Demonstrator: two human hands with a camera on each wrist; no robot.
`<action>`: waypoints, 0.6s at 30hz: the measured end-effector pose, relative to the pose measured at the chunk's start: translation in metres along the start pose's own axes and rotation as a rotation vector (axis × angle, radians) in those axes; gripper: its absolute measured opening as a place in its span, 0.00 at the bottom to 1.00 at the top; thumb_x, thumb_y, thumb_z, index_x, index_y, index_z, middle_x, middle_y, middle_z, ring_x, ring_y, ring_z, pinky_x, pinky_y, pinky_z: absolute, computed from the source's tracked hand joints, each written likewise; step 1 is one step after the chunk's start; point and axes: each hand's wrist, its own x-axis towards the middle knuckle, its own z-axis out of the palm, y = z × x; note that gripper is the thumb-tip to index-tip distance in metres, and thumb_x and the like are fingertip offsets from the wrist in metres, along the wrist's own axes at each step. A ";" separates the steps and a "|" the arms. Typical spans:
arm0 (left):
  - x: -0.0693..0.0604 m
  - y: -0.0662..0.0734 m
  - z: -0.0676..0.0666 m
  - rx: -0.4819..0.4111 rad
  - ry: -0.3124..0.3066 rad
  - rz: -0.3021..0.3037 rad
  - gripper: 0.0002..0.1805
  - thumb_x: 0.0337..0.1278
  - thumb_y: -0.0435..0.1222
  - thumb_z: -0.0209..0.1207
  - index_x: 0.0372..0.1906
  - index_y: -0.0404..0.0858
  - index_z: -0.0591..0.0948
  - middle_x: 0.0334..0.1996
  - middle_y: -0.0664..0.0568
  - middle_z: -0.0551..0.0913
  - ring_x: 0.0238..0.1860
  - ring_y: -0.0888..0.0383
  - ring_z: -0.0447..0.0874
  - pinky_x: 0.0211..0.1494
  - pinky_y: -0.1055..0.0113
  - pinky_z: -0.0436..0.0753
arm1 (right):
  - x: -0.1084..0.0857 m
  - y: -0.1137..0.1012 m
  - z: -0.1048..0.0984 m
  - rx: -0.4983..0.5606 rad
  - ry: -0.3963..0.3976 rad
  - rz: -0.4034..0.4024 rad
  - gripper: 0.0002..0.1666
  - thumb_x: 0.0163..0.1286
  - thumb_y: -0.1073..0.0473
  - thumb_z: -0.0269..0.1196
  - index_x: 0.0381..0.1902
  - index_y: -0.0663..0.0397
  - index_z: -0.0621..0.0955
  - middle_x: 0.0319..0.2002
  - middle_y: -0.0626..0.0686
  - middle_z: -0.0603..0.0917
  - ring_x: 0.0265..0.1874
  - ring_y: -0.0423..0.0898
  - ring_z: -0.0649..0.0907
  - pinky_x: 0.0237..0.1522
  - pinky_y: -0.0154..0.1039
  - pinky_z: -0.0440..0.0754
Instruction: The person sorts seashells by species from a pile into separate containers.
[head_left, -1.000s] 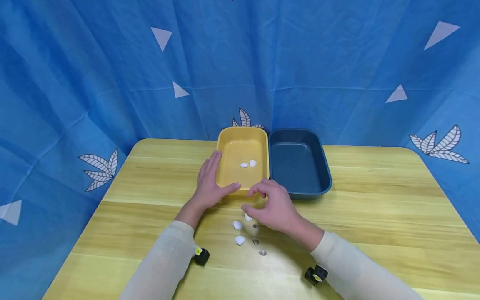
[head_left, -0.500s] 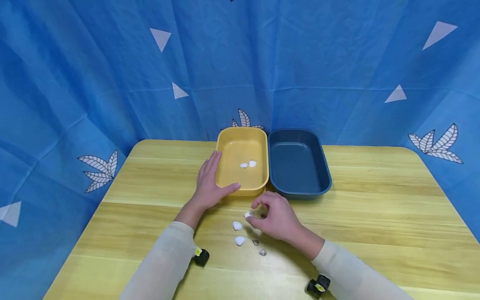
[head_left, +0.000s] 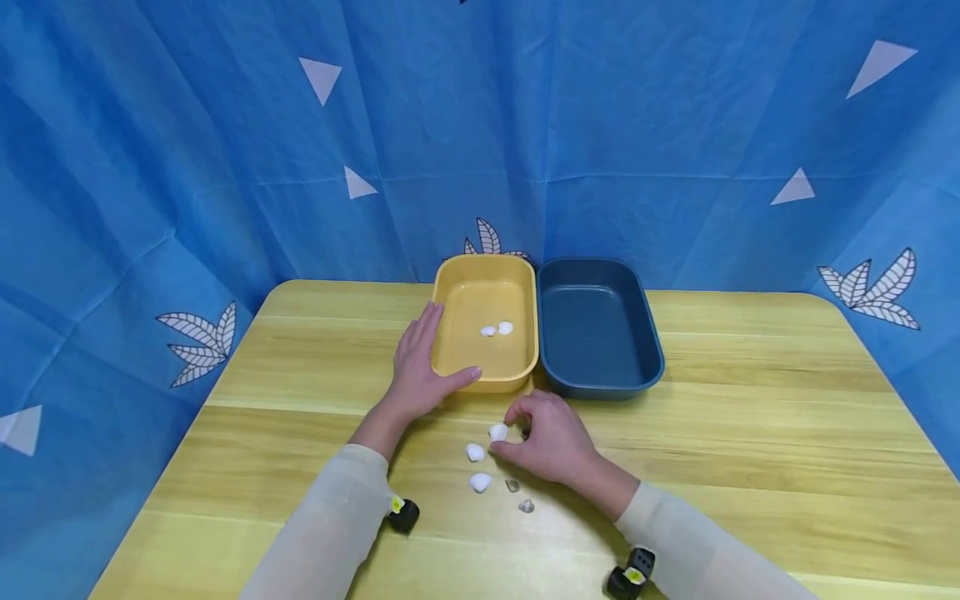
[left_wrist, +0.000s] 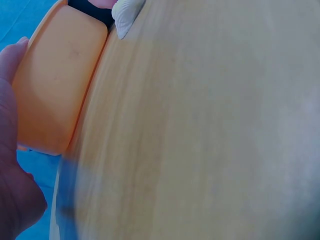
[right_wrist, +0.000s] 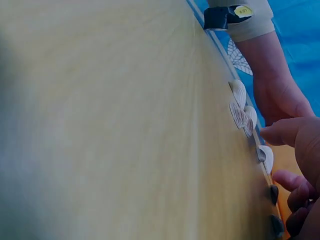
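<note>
In the head view my left hand (head_left: 417,367) lies along the left side and front corner of the yellow tray (head_left: 444,275), thumb on its front rim, fingers straight. Two white shells (head_left: 506,328) sit inside that tray. My right hand (head_left: 551,437) is low over the table, thumb and index finger on either side of a white shell (head_left: 498,432). A gap shows between thumb and shell (right_wrist: 267,159) in the right wrist view. Two more white shells (head_left: 480,482) lie nearer me, beside small dark shells (head_left: 512,485). One dark piece is partly hidden by my right fingers.
A dark blue tray (head_left: 600,389) stands against the right side of the yellow one, with nothing visible inside. Both are at the back of the wooden table (head_left: 750,433), before a blue patterned cloth (head_left: 645,117).
My right hand has come back from the yellow tray's front edge toward me, down to the nearest white shell. My left hand has stayed against the tray.
</note>
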 end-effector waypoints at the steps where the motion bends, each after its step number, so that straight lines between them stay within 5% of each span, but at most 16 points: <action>1: 0.000 0.000 0.000 -0.002 0.000 0.002 0.63 0.45 0.63 0.69 0.81 0.51 0.47 0.80 0.57 0.42 0.77 0.41 0.39 0.73 0.40 0.43 | 0.000 0.000 0.001 -0.011 -0.005 0.006 0.21 0.45 0.42 0.80 0.30 0.45 0.84 0.23 0.43 0.73 0.25 0.41 0.71 0.29 0.39 0.71; 18: -0.001 0.001 -0.001 -0.003 -0.006 -0.005 0.63 0.45 0.65 0.68 0.82 0.52 0.46 0.80 0.59 0.41 0.77 0.42 0.39 0.73 0.39 0.43 | 0.003 0.000 0.007 -0.054 0.008 0.025 0.15 0.47 0.46 0.78 0.28 0.42 0.84 0.23 0.40 0.73 0.25 0.40 0.71 0.32 0.40 0.71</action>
